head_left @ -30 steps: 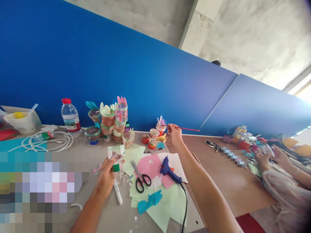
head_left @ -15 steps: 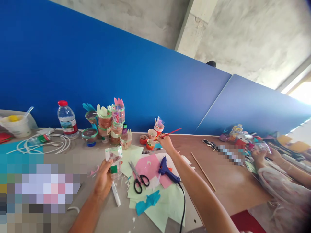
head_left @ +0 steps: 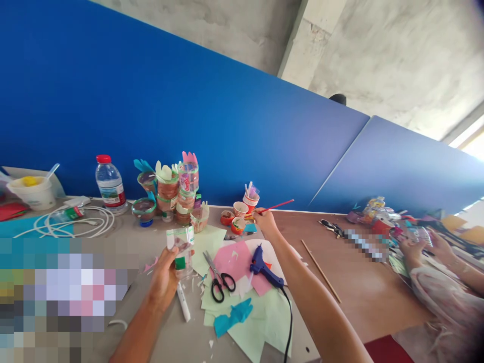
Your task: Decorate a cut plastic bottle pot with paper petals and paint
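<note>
Okay, left hand: I'm wrapping the fingers of my left hand (head_left: 164, 280) around a clear bottle piece (head_left: 184, 259), thumb on the near side, holding it about upright.

Bottle piece: it's sitting in my grip at 10 o'clock from the scissors (head_left: 219, 280), with a green patch showing low on its side.

Right hand: I'm pinching a thin red stick (head_left: 280, 203) in my right hand (head_left: 264, 222), and its long end is poking out between 2 and 3 o'clock. Can't tell if the other end is touching anything, my fingers are blocking it.

Paper cups: a red-and-white cup (head_left: 250, 203) with white sticks in it is standing between 10 and 11 o'clock from my right hand, a small printed cup (head_left: 240, 209) at 10, and a low red cup (head_left: 238, 227) at 9.

Glue gun: the blue glue gun (head_left: 266, 267) is lying near the scissors, toward 3 o'clock, partly over pink paper (head_left: 242, 252).

Marker: the white marker (head_left: 183, 302) is lying at 8 o'clock from the scissors.

Blue scrap: the torn blue paper (head_left: 233, 316) is resting at 5 o'clock from them, on pale green sheets (head_left: 272, 307).

Decorated pots: these pots (head_left: 167, 189) are standing stacked at 11 o'clock from my bottle piece.

Neighbour: way over at 3 o'clock, a co-worker's hands (head_left: 414, 252) are holding clear plastic (head_left: 420, 235).
</note>
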`<state>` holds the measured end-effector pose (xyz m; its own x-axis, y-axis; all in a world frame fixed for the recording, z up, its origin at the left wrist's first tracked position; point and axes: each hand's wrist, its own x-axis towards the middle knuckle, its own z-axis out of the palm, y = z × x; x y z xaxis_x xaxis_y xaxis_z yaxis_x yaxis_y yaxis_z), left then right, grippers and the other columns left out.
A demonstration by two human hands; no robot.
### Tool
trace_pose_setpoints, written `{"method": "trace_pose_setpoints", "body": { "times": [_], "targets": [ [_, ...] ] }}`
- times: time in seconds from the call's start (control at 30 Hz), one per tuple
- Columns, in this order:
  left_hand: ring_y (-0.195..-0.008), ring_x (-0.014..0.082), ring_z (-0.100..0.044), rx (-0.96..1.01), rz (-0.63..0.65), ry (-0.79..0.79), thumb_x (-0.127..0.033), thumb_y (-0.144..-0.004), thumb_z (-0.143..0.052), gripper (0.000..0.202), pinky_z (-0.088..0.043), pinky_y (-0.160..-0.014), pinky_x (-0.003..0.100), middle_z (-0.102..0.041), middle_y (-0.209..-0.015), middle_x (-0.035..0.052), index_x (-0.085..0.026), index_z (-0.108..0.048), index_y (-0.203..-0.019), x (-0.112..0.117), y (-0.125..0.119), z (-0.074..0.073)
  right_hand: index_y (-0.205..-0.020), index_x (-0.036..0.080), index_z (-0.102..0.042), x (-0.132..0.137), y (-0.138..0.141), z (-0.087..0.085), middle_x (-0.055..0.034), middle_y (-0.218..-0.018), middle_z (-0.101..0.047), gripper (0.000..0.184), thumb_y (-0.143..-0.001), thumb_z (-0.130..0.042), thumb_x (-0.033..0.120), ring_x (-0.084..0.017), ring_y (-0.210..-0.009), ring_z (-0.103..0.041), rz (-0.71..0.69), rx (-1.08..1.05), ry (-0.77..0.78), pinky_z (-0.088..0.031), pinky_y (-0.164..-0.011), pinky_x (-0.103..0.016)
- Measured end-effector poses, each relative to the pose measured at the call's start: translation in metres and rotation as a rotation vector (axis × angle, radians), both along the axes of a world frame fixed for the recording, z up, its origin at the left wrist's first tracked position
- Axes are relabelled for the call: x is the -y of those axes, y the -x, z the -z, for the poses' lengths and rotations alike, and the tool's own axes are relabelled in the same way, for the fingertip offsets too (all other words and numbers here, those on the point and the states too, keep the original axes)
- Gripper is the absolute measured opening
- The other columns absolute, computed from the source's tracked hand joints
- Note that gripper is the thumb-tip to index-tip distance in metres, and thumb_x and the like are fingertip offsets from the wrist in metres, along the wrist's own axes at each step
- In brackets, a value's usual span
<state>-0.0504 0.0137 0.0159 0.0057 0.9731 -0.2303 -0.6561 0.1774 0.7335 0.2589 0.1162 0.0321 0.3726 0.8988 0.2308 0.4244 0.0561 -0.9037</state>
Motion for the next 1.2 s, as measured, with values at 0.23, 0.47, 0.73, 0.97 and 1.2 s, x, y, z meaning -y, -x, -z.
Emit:
{"method": "trace_pose_setpoints", "body": {
  "times": [0.23,0.47,0.73,0.97,1.2],
  "targets": [
    [-0.080,0.0177,-0.069,-0.007,0.024,-0.013,-0.028,-0.074,-0.066,0.021,-0.055,-0.067,0.027,-0.072,-0.098,0.0046,-0.018,-0.062,-0.093,0.000,0.000,0.002,-0.059,0.018,-0.055,0.008,-0.001,0.002,0.0031,-0.046,-0.048,0.019,-0.063,-0.059,0.036,-0.012,-0.048,-0.044,0.004,-0.068,-0.022,-0.036,-0.049,-0.025],
    [-0.077,0.0175,-0.069,-0.023,0.013,0.041,-0.029,-0.074,-0.066,0.024,-0.054,-0.063,0.025,-0.073,-0.094,0.0050,-0.017,-0.064,-0.095,0.001,0.000,-0.002,-0.052,0.019,-0.060,0.001,0.019,0.013,0.0000,-0.055,-0.058,0.006,-0.058,-0.060,0.020,-0.015,-0.060,-0.051,-0.003,-0.047,0.007,-0.037,-0.057,-0.026],
    [-0.081,0.0185,-0.069,0.028,0.015,0.007,-0.027,-0.078,-0.063,0.030,-0.055,-0.066,0.027,-0.072,-0.100,0.0055,-0.020,-0.063,-0.106,0.001,0.002,0.002,-0.059,0.018,-0.059,0.012,-0.001,-0.007,0.0034,-0.050,-0.051,0.012,-0.061,-0.065,0.028,-0.011,-0.048,-0.044,-0.007,-0.310,-0.073,-0.034,-0.049,-0.024],
    [-0.079,0.0181,-0.069,0.089,0.024,0.005,-0.026,-0.079,-0.061,0.026,-0.054,-0.066,0.027,-0.072,-0.097,0.0066,-0.018,-0.064,-0.104,-0.001,0.002,0.002,-0.066,0.019,-0.059,0.061,0.012,-0.022,0.0023,-0.054,-0.055,0.018,-0.063,-0.070,0.034,-0.010,-0.045,-0.044,-0.127,-0.658,-0.110,-0.041,-0.047,-0.026],
    [-0.077,0.0189,-0.069,0.122,0.044,0.019,-0.030,-0.079,-0.061,0.030,-0.051,-0.057,0.026,-0.072,-0.093,0.0077,-0.017,-0.062,-0.106,0.002,0.001,0.002,-0.078,0.022,-0.069,0.105,0.075,-0.008,-0.0014,-0.065,-0.064,0.012,-0.071,-0.072,0.031,-0.012,-0.051,-0.052,-0.386,-1.016,-0.069,-0.047,-0.052,-0.028]
  ]
}}
